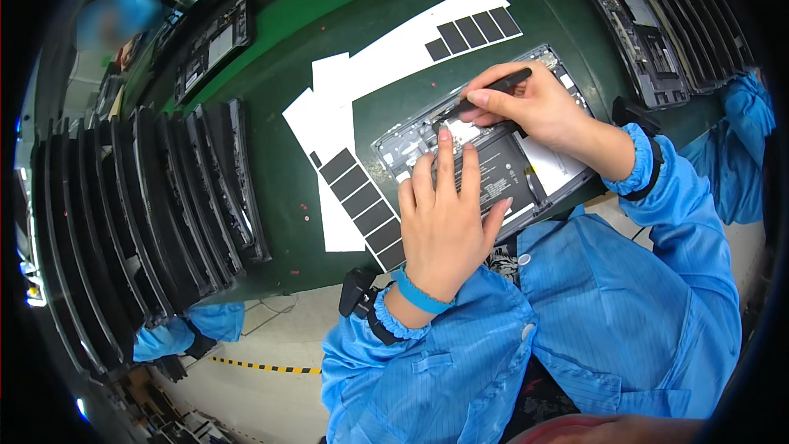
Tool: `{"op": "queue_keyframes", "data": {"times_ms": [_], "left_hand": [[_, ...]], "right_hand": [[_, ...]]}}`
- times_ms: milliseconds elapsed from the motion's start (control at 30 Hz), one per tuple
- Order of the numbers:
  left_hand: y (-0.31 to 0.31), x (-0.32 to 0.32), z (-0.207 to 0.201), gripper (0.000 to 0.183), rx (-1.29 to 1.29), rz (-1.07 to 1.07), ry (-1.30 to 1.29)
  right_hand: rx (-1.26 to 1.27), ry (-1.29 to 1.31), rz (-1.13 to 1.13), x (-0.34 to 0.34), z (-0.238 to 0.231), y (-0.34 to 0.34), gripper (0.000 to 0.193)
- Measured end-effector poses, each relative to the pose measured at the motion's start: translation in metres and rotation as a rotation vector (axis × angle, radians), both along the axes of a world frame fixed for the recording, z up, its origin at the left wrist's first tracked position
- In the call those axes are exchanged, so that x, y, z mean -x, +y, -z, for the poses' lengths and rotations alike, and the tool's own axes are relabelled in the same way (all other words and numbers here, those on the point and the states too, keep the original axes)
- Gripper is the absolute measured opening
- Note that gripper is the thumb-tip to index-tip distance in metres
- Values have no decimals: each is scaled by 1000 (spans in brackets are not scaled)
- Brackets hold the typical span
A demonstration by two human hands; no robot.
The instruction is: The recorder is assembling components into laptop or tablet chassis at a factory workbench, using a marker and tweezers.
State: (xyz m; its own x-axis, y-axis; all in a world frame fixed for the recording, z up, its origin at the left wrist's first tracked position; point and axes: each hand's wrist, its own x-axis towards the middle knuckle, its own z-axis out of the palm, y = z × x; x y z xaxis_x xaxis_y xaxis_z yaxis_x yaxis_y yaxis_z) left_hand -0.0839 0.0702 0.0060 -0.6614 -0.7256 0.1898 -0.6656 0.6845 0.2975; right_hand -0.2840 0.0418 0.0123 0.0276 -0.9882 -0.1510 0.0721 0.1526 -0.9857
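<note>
An opened laptop base (538,185) lies in front of me with its inside parts and black battery (493,173) showing. My left hand (448,205) rests on it, fingers stretched out and spread over the battery and the board. A small dark piece (439,126) shows by its fingertips; what it is I cannot make out. My right hand (538,107) is closed round black tweezers (511,80), held slanting. Their tip points down at the board close to my left fingertips. The exact contact at the tip is hidden.
White sheets with black rectangular stickers (362,201) lie left of the laptop base, and another sticker sheet (477,29) lies beyond it. Rows of upright laptop bases stand at the left (148,214) and far right (690,16). One more base (215,49) sits at the back left.
</note>
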Motion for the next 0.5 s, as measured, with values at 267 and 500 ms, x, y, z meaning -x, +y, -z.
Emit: {"op": "queue_keyframes", "data": {"times_ms": [267,500], "left_hand": [[-33,-43,-14,51,13,25,358],[-86,-114,23,61,12,-326,213]], "right_hand": [[94,77,88,-7,-26,-1,27],[358,508,-70,-107,-21,-71,26]]}}
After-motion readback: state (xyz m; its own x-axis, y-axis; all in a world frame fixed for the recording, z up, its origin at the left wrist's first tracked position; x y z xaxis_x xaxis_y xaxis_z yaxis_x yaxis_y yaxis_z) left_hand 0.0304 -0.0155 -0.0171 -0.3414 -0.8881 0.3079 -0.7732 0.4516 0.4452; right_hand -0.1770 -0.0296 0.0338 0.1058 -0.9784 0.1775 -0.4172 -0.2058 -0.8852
